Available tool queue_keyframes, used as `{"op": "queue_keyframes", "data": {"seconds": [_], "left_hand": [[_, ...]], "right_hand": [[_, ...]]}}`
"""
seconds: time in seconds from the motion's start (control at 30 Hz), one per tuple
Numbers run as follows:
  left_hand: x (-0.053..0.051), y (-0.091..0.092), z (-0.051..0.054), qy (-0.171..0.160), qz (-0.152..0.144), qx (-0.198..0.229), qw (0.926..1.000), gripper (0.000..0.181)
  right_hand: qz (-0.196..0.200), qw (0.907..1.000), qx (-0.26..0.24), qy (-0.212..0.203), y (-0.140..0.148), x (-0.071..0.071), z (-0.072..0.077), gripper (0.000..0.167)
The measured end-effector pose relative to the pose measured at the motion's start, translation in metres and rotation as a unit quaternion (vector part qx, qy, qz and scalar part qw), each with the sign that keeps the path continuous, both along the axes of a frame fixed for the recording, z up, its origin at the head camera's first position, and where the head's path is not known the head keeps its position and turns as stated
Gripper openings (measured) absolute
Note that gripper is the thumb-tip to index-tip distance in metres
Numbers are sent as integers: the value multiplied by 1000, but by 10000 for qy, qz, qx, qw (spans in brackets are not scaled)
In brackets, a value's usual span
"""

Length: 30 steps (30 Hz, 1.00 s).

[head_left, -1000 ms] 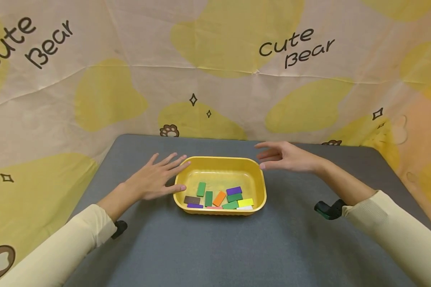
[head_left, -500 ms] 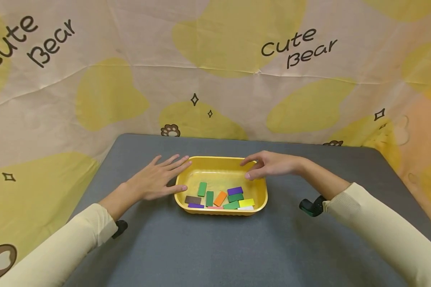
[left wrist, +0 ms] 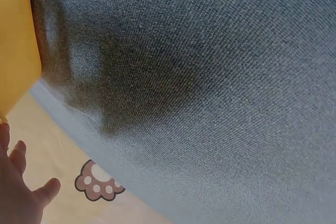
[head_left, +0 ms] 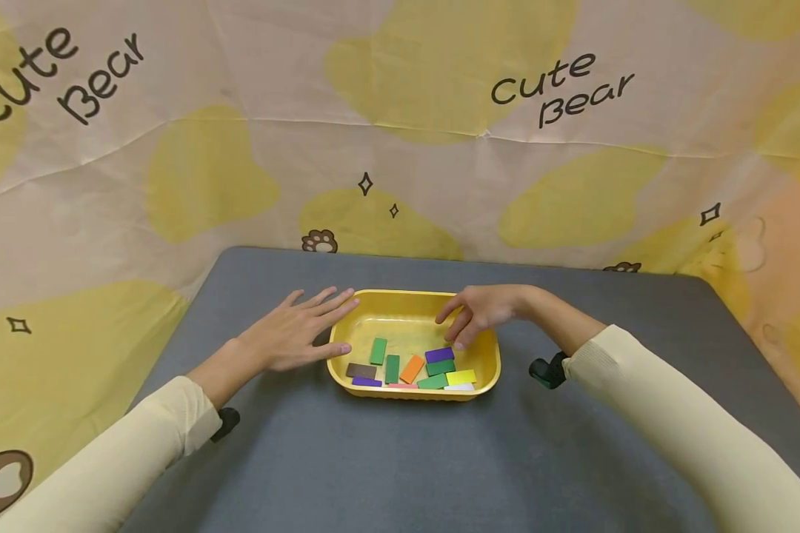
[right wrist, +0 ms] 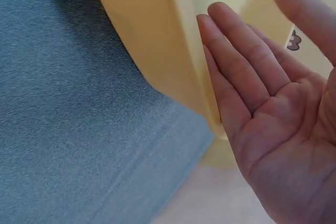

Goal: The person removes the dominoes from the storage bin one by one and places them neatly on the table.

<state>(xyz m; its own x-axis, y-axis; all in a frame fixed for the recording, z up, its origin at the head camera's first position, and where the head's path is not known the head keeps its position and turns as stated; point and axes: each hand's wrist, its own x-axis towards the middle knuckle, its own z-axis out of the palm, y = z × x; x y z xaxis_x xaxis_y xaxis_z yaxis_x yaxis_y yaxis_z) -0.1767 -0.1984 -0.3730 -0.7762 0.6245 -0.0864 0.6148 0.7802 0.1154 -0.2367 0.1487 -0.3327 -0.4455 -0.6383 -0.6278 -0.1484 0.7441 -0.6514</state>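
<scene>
In the head view a yellow basin (head_left: 400, 395) stands on the dark table with several flat coloured blocks lying along its near side. My left hand (head_left: 292, 334) is spread at the basin's left rim, its fingers straight and holding nothing. Over the right part of the basin hangs my right hand (head_left: 483, 309), its fingertips pointing down near the purple block (head_left: 439, 355). Below that block lies a green block (head_left: 440, 367), beside a yellow block (head_left: 461, 377). The right wrist view shows the palm of my right hand (right wrist: 273, 114) with nothing in it.
An orange block (head_left: 412, 369) lies mid-basin, and a brown block (head_left: 361, 371) lies at its left end. The grey table (head_left: 387, 466) extends around the basin. A printed cloth (head_left: 427, 170) hangs behind the table's far edge.
My right hand has moved left and down, from beyond the basin's right rim to inside it, near the purple block. My left hand has stayed at the left rim.
</scene>
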Motion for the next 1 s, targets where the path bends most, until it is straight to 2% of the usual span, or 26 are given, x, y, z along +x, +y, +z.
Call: {"op": "queue_keyframes", "data": {"seconds": [0.3, 0.73, 1.0], "left_hand": [[0, -1, -1, 10, -13, -16, 10000, 82], [0, -2, -3, -34, 31, 29, 10000, 82], [0, -2, -4, -24, 5, 86, 10000, 81]], "right_hand": [[115, 9991, 367, -164, -11, -10, -1, 65], [638, 9948, 773, 202, -30, -11, -9, 62], [800, 9929, 785, 393, -40, -7, -14, 52]]}}
